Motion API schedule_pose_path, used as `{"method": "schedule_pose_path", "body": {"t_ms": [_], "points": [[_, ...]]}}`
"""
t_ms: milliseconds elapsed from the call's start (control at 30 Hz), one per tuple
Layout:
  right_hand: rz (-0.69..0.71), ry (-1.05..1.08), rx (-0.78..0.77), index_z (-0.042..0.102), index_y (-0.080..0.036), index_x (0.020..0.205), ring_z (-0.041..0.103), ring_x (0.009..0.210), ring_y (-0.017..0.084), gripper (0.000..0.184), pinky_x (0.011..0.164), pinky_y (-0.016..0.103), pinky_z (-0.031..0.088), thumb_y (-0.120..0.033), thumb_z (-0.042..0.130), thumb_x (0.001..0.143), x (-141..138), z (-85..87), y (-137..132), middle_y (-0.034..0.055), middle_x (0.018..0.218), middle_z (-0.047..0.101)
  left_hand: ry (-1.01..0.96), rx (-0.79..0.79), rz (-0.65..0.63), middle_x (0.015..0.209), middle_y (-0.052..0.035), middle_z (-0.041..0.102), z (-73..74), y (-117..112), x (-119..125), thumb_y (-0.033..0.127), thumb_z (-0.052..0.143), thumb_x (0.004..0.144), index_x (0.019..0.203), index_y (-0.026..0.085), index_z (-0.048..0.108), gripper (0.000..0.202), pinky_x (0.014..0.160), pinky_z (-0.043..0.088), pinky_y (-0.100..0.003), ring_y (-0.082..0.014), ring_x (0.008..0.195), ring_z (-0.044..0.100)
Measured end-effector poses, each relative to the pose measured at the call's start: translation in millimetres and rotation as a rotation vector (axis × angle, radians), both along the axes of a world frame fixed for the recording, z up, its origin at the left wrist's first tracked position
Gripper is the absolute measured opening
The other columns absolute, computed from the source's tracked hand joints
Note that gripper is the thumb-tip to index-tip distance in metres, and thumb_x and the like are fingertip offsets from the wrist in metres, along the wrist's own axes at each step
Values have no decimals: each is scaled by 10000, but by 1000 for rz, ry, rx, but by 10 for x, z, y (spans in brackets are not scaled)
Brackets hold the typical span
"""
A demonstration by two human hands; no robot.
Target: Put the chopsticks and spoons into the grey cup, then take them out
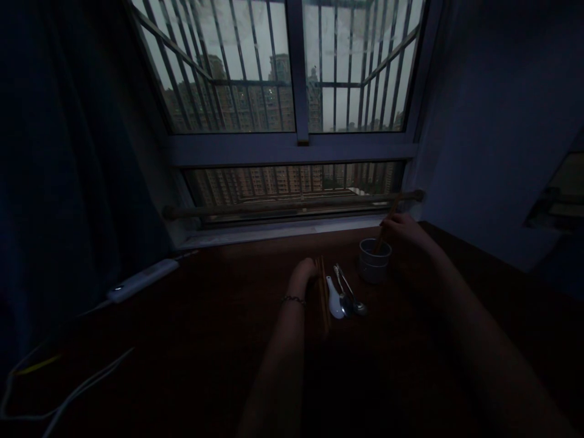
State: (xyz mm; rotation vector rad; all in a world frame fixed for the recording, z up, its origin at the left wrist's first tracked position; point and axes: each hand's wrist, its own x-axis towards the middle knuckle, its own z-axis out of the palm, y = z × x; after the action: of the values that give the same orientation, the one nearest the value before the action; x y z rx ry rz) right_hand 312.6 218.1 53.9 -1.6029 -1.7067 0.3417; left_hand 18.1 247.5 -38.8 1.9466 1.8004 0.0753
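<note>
At the right, my right hand (401, 226) pinches chopsticks (380, 239), which stand tilted with their lower ends inside a grey metal-looking cup (375, 267). My left hand (307, 269), with a dark bracelet on its wrist, is curled at the upper end of more chopsticks (324, 298) lying on the table. Its fingertips seem to touch them, though the dim light hides the detail. Just right of these chopsticks lies a white spoon (336, 303). Beside it are two metal spoons, one spoon (345, 305) close to the white one and a longer spoon (359, 308) nearer the cup.
The dark wooden table (205, 340) runs up to a barred window (301, 146). A white power strip (143, 281) lies at the left, with white cables (86, 386) and a yellow strip (39, 365) nearer me. A dark curtain (68, 152) hangs at the left.
</note>
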Motion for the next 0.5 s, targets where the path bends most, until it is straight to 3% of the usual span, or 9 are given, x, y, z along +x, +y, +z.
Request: {"method": "schedule_pose_path", "body": {"t_ms": [300, 500], "points": [[-52, -32, -53, 651, -50, 818, 555, 666, 159, 229, 575, 232, 373, -228, 510, 852, 23, -91, 36, 88, 760, 632, 66, 9, 57, 1149, -200, 595, 68, -91, 119, 234, 583, 740, 1098, 72, 614, 395, 845, 490, -386, -298, 1072, 572], [-21, -23, -83, 652, -50, 824, 568, 696, 173, 261, 562, 235, 383, -254, 492, 848, 83, -187, 126, 100, 782, 640, 73, 18, 81, 1166, -182, 592, 81, -118, 140, 233, 605, 730, 1111, 95, 610, 405, 871, 490, -403, -295, 1084, 565]]}}
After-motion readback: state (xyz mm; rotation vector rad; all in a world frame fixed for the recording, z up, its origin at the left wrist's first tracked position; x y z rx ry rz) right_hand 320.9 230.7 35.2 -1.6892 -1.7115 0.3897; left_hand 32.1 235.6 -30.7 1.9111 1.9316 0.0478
